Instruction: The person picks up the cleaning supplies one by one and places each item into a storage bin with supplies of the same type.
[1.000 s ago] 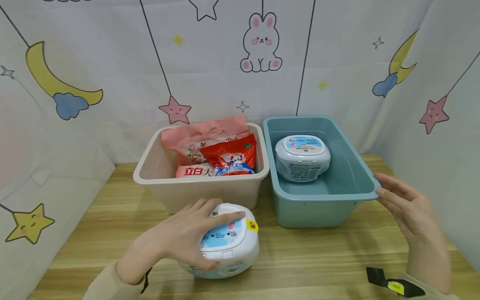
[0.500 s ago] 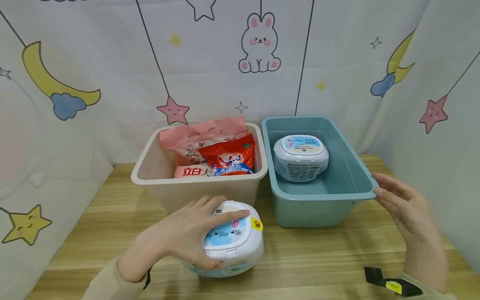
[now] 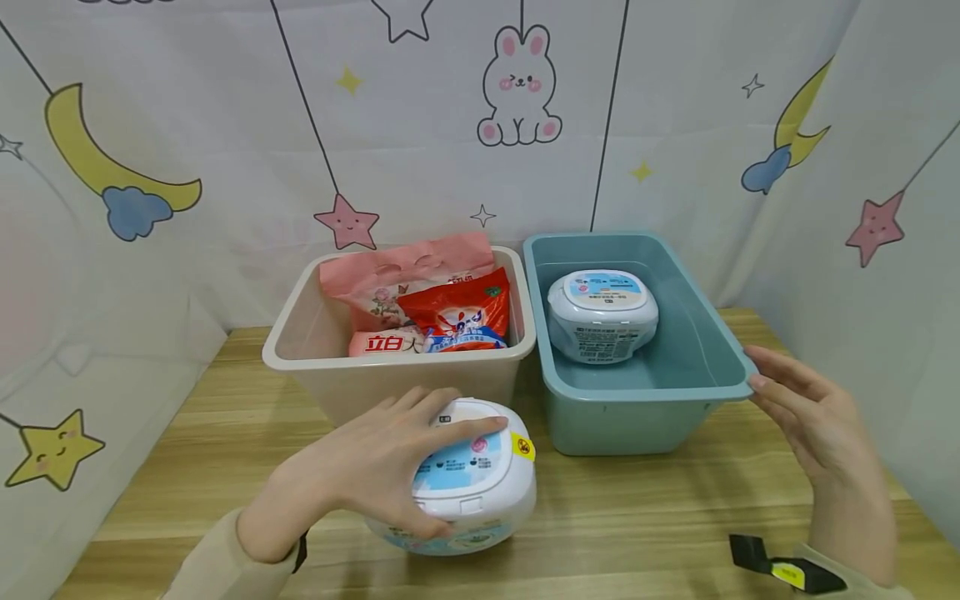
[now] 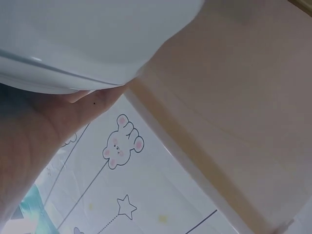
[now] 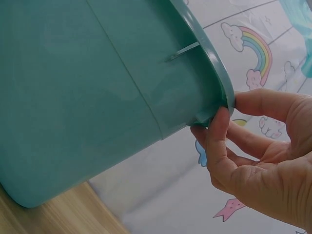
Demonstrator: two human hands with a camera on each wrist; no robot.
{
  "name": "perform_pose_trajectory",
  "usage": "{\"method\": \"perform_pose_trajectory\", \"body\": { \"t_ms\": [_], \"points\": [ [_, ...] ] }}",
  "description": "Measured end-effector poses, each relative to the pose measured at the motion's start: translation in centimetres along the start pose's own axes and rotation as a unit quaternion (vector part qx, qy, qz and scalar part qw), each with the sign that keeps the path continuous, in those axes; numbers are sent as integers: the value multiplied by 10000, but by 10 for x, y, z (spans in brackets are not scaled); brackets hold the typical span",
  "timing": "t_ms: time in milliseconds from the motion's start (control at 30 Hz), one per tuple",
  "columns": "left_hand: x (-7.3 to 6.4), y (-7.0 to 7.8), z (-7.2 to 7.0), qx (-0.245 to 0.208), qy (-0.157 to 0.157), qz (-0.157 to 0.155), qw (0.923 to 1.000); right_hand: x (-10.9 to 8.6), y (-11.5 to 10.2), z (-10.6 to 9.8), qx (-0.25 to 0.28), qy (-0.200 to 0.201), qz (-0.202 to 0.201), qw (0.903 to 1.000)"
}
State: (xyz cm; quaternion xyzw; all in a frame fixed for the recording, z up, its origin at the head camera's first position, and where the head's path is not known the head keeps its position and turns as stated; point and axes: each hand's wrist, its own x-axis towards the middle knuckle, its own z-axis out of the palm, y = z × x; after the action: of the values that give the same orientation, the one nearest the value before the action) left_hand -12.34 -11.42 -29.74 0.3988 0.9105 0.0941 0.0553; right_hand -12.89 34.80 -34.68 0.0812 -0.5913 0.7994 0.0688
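Observation:
My left hand (image 3: 375, 471) grips a white lidded plastic tub (image 3: 472, 483) from above and the left side, fingers and thumb spread round its lid. The tub has a blue printed label and a yellow sticker at one corner. It is in front of the two bins; whether it touches the table cannot be told. In the left wrist view the tub (image 4: 87, 39) fills the upper left. With thumb and fingers, my right hand (image 3: 821, 421) pinches the front right corner of a teal bin (image 3: 645, 393), as the right wrist view also shows. A similar white tub (image 3: 603, 321) stands inside that bin.
Left of the teal bin and against it stands a cream bin (image 3: 401, 363). It holds a pink bag (image 3: 405, 267), a red bag (image 3: 468, 304) and a pink-and-white package (image 3: 386, 342). Behind the wooden table (image 3: 615, 533) hangs a white printed cloth (image 3: 420, 108).
My left hand has carried the white tub slightly to the right and a little upward in the view. The right hand stays at the teal bin's corner.

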Motion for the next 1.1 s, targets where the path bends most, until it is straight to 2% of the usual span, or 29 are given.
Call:
{"method": "perform_pose_trajectory", "body": {
  "t_ms": [433,700,900,1100],
  "points": [
    [0,10,-12,108,24,68,9999,1,0,2,-86,70,59,9999],
    [2,20,-24,77,132,314,9994,2,0,3,-10,-27,28,10000],
    [5,27,-29,79,105,433,9990,2,0,2,-27,-48,16,10000],
    [9,33,-33,98,163,688,9975,1,-1,1,11,9,35,10000]
  ]
}}
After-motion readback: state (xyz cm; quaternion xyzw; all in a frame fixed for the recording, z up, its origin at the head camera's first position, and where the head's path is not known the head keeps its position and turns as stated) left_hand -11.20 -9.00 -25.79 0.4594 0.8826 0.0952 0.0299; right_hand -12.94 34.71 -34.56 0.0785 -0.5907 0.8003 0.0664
